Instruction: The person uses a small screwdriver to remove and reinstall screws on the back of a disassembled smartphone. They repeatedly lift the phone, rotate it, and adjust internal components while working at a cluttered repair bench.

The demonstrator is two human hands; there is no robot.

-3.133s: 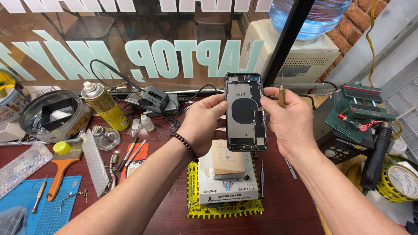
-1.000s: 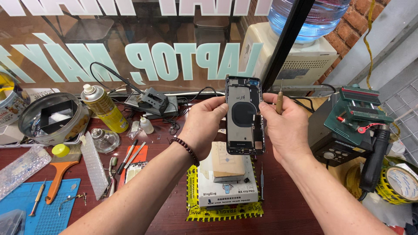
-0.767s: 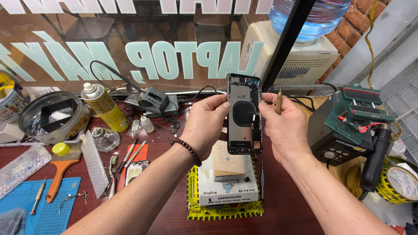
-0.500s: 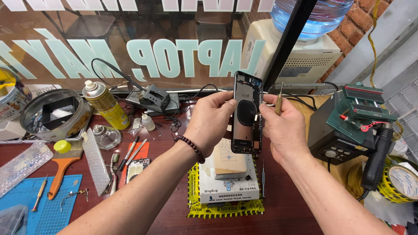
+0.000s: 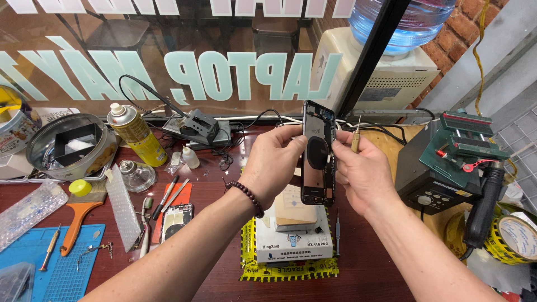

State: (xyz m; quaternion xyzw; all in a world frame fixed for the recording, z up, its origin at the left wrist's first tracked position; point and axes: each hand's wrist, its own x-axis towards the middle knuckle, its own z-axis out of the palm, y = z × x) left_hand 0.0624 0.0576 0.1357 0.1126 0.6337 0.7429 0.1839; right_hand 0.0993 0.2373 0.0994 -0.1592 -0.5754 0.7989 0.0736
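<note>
The fingers (image 5: 291, 134) of the left hand (image 5: 274, 165) pinch the top left edge of the phone (image 5: 318, 154), and the right hand (image 5: 361, 170) grips its right edge. The phone is open, with its insides showing, and is held upright above the counter (image 5: 212, 201), turned partly on edge. The right hand also holds a thin screwdriver (image 5: 356, 137) with its tip pointing up.

To do this well, I think both hands should hold only the edges and keep off the small parts inside. A light, steady grip is best. The sharp tip should stay away from the phone while it is turned. The white box (image 5: 293, 243) sits right below.
</note>
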